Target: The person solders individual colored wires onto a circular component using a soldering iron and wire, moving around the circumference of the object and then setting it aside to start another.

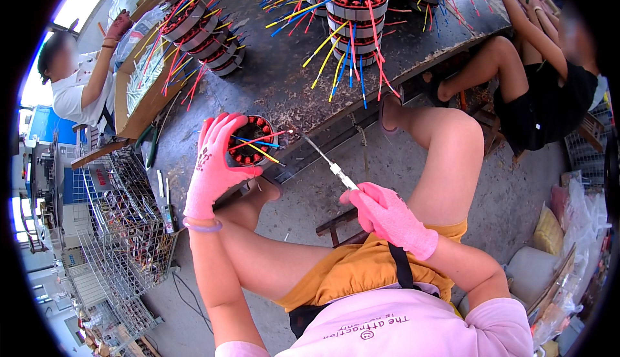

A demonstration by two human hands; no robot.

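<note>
Nearest my remote camera, the right hand (391, 218), in pink knit, closes its fingers around a slim white-handled tool (342, 175); its thin metal rod (316, 148) points toward the round stator (261, 123). At the stator's left, the similarly gloved left hand (216, 153) curves around it, thumb and fingers parted, the ring between them. I see glossy red coils (243, 158). Beyond the stator, on a scuffed dark bench (278, 66), stand grey-banded stacks (356, 31) bristling with colored wires (363, 86).
</note>
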